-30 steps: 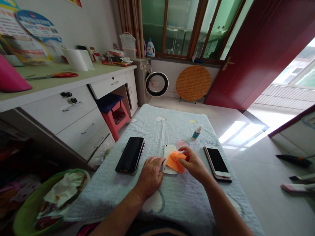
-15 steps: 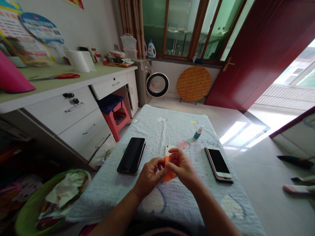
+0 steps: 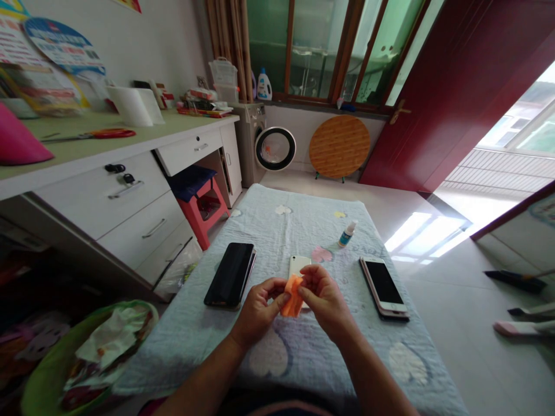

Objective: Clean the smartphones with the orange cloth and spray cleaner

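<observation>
Between my two hands is a small orange cloth point(image 3: 292, 299). My left hand point(image 3: 259, 311) pinches its left edge, and my right hand point(image 3: 323, 296) pinches the right edge between thumb and fingers. Beneath the cloth a white phone point(image 3: 299, 264) lies back up, partly hidden by my hands. Left of my hands a black phone point(image 3: 231, 273) rests screen up, with another edge showing under it. To the right, a white-framed phone point(image 3: 383, 284) lies screen up on a darker one. A small spray bottle point(image 3: 347, 234) stands beyond my right hand.
A pale blue quilted cloth point(image 3: 264, 231) covers the table. At left are a white desk point(image 3: 125, 202), a red stool point(image 3: 206, 211) and a green basket point(image 3: 43, 370) of crumpled scraps. A washing machine door point(image 3: 275, 148) hangs open behind. A red door point(image 3: 416, 86) stands at right.
The orange cloth is spread wider and flatter between my fingers, and my hands have moved slightly apart. The view has shifted a little; the phones and bottle stay in place.
</observation>
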`<state>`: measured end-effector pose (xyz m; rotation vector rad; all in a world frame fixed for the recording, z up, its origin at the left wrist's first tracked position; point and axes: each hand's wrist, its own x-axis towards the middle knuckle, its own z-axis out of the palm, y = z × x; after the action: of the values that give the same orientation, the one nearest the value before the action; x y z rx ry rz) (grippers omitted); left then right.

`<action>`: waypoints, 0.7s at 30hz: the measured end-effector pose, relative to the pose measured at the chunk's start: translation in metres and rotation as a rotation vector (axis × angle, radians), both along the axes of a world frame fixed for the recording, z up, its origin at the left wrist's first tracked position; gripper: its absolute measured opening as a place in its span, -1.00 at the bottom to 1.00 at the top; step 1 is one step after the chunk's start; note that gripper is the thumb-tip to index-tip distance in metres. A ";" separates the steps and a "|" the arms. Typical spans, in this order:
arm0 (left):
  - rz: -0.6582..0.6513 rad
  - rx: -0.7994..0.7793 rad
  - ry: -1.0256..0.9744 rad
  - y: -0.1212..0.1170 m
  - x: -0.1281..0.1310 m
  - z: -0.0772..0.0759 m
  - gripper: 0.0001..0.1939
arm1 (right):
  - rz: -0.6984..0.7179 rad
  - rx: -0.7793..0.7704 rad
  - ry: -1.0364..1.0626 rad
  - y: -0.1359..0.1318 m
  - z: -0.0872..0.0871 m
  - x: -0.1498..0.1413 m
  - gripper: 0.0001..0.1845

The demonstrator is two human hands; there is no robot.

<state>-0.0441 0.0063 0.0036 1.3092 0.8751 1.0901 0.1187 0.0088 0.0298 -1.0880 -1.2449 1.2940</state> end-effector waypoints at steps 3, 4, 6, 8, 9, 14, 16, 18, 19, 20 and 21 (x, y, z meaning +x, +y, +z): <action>0.061 0.032 0.074 0.000 -0.002 0.002 -0.79 | -0.045 -0.019 0.042 -0.002 0.001 0.005 -0.69; 0.075 0.029 0.072 0.000 -0.002 0.003 -0.79 | -0.058 -0.038 0.065 -0.002 0.002 0.007 -0.68; 0.096 -0.002 0.012 0.000 -0.002 0.004 -0.79 | -0.089 -0.087 0.109 -0.004 0.002 0.012 -0.65; 0.107 -0.046 -0.073 0.000 -0.002 0.002 -0.80 | -0.133 -0.123 0.129 -0.004 0.001 0.017 -0.64; 0.111 -0.061 -0.101 0.000 -0.002 0.001 -0.81 | -0.159 -0.131 0.124 -0.004 0.000 0.020 -0.64; 0.149 -0.062 -0.068 0.001 -0.002 -0.004 -0.81 | -0.278 -0.094 -0.018 0.000 -0.008 0.032 -0.68; 0.162 -0.048 -0.001 0.002 -0.003 -0.005 -0.80 | -0.310 -0.065 -0.115 0.002 -0.014 0.034 -0.70; 0.178 -0.018 0.080 0.004 -0.002 -0.005 -0.79 | -0.323 -0.036 -0.214 0.002 -0.019 0.032 -0.72; 0.189 0.000 0.116 0.004 -0.002 -0.005 -0.79 | -0.322 -0.022 -0.255 0.002 -0.021 0.030 -0.73; 0.201 0.017 0.143 0.004 -0.002 -0.005 -0.79 | -0.311 -0.010 -0.284 0.002 -0.021 0.027 -0.74; 0.211 0.030 0.160 0.005 -0.002 -0.006 -0.79 | -0.288 -0.003 -0.296 0.001 -0.021 0.024 -0.73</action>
<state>-0.0458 0.0110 -0.0020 1.3650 1.1408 1.1763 0.1431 0.0098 0.0084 -1.4416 -1.2430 0.9406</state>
